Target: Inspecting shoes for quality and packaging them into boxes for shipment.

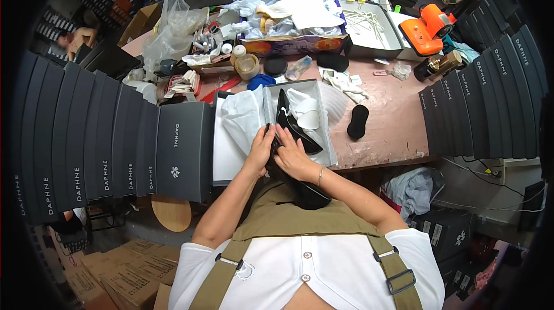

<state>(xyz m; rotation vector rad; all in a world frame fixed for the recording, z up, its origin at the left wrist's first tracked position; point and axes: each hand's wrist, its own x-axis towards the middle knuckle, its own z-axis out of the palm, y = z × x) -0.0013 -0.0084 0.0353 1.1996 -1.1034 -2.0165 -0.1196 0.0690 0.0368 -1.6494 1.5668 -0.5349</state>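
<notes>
Black slender shoe (310,193) in two hands, just below an open grey cardboard shoebox (328,144)

The left hand (262,148) grasps the shoe's upper end near the box's lower left, while the right hand (294,160) lays bent fingers against the same shoe. A second black, pointed shoe (311,145) lies inside the box with crumpled white tissue paper (300,101); a black, waisted oblong pad (358,122) lies right of it. The step in hand looks like close handwork on the held shoe; the next move seems to call for a steady left grip and light right fingertips
</notes>
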